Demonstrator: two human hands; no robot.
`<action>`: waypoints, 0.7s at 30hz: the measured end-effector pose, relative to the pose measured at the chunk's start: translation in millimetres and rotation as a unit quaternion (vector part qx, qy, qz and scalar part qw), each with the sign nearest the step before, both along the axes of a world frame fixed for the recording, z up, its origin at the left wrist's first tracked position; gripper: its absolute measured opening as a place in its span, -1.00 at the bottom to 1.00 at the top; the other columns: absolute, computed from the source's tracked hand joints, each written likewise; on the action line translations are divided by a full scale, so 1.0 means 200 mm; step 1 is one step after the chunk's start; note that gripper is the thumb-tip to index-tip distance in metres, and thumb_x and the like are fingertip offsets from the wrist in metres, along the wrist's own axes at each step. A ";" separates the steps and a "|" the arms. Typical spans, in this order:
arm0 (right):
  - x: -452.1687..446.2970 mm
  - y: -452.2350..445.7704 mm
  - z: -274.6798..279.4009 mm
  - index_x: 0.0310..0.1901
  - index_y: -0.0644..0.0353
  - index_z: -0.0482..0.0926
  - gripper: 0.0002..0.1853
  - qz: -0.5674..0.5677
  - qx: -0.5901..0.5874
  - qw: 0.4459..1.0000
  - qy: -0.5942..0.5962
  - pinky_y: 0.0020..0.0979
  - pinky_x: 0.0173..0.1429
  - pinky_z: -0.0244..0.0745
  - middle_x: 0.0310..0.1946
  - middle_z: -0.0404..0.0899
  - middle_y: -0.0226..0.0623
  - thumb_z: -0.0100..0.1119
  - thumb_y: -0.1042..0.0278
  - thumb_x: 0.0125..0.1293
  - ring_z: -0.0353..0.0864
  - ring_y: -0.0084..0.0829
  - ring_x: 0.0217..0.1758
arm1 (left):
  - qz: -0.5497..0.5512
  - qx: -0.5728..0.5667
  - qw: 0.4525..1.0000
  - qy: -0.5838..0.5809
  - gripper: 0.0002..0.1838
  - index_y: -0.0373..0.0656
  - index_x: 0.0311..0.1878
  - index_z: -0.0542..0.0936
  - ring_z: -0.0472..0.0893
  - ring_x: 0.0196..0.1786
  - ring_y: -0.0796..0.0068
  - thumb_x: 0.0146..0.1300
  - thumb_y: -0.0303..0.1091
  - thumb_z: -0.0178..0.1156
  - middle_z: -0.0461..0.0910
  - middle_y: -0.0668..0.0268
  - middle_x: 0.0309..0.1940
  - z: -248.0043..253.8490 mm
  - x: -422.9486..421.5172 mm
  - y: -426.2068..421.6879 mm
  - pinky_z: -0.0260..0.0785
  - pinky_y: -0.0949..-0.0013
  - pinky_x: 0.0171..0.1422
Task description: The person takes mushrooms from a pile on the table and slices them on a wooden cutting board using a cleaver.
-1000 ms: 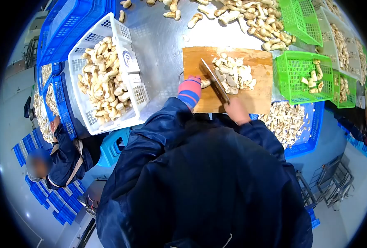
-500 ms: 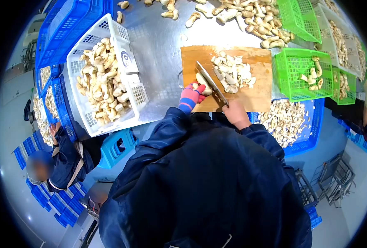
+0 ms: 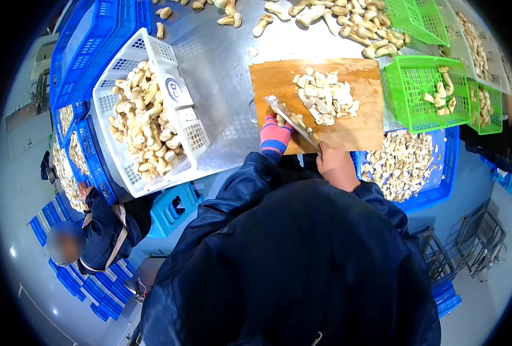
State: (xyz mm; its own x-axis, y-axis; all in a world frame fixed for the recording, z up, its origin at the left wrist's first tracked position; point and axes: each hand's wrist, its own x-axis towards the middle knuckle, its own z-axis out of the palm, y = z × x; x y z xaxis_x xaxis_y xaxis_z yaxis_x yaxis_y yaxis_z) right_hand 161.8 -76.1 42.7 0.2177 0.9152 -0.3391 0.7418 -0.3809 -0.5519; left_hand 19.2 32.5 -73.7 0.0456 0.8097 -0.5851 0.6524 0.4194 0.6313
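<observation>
My right hand [image 3: 337, 166] is closed round the handle of a knife [image 3: 295, 122], whose blade slants up to the left over the wooden board [image 3: 363, 86]. At the board's lower left, my left hand [image 3: 275, 136], in a pink and blue striped glove, holds a mushroom that the blade partly hides. Some pale pieces lie along the blade's right side. A pile of sliced mushrooms [image 3: 327, 97] rests on the middle of the board.
A white basket [image 3: 141, 187] of whole mushrooms stands left. Whole mushrooms [image 3: 363, 20] lie behind the board on the metal table [image 3: 218, 86]. Right are a green basket [image 3: 403, 109] and a blue crate [image 3: 449, 167] of slices. Another person [image 3: 103, 225] is at far left.
The knife blade has tilted flatter and moved down and left over the mushroom. My left hand has shifted slightly right, close to the blade. The whole view has shifted a little.
</observation>
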 end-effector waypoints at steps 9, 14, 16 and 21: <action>0.05 -0.09 0.13 -0.38 0.33 0.47 -0.87 -0.011 -0.056 0.998 0.017 -0.06 -0.33 0.47 -0.57 0.52 0.08 0.03 0.44 0.08 0.55 0.05 -0.45 | 0.023 -0.046 0.998 -0.025 -0.50 -0.28 0.03 0.39 0.63 -0.42 0.30 -0.01 -0.36 0.28 0.60 0.09 -0.32 0.07 0.03 0.02 0.46 0.36 -0.34; 0.02 0.03 -0.12 -0.42 0.30 0.51 -0.86 -0.002 -0.055 0.998 0.028 -0.09 -0.33 0.48 -0.55 0.53 0.08 0.01 0.42 0.08 0.56 0.02 -0.45 | 0.052 -0.052 0.993 -0.087 -0.43 -0.31 0.07 0.34 0.49 -0.63 0.48 -0.03 -0.35 0.28 0.57 0.16 -0.39 0.09 0.03 0.01 0.38 0.43 -0.52; 0.00 0.08 -0.23 -0.42 0.31 0.51 -0.86 0.006 -0.036 0.999 0.015 -0.09 -0.32 0.47 -0.55 0.53 0.08 0.00 0.43 0.07 0.56 0.01 -0.45 | 0.056 -0.058 0.994 -0.076 -0.41 -0.31 0.08 0.33 0.46 -0.64 0.52 -0.04 -0.34 0.28 0.56 0.18 -0.39 0.10 0.04 0.02 0.36 0.44 -0.54; 0.04 0.04 -0.04 -0.30 0.29 0.51 -0.82 0.005 -0.030 0.997 0.066 -0.09 -0.24 0.44 -0.51 0.53 0.07 0.03 0.43 0.05 0.54 0.03 -0.36 | 0.049 -0.047 0.991 -0.111 -0.40 -0.27 0.06 0.37 0.57 -0.45 0.33 -0.11 -0.35 0.32 0.59 0.14 -0.31 -0.06 -0.03 0.00 0.42 0.38 -0.33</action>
State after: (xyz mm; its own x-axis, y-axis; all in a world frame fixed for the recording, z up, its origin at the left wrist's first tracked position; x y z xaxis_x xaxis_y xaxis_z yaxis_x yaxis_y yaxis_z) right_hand 170.5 -68.5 34.6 0.1588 0.8940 -0.4189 0.6686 -0.4096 -0.6207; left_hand 12.3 32.1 -86.7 0.1050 0.7591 -0.6424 0.4547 0.5378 0.7099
